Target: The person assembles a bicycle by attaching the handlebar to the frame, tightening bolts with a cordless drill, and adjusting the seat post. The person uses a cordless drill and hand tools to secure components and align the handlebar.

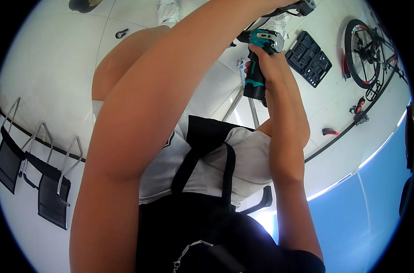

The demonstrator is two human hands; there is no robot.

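One teal cordless drill [258, 63] gripped in the right hand [271, 63]; one open black tool case [309, 58] just right of it; one bicycle wheel [362, 53] farther right; three black chairs [31, 170] far left.

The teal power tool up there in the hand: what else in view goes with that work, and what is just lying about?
In use:
- teal power tool, gripped by the right hand
- dark part at the top edge, where the left arm reaches; the left hand is hidden

Lying about:
- open black tool case
- bicycle wheel
- folding chairs
- red-handled tool
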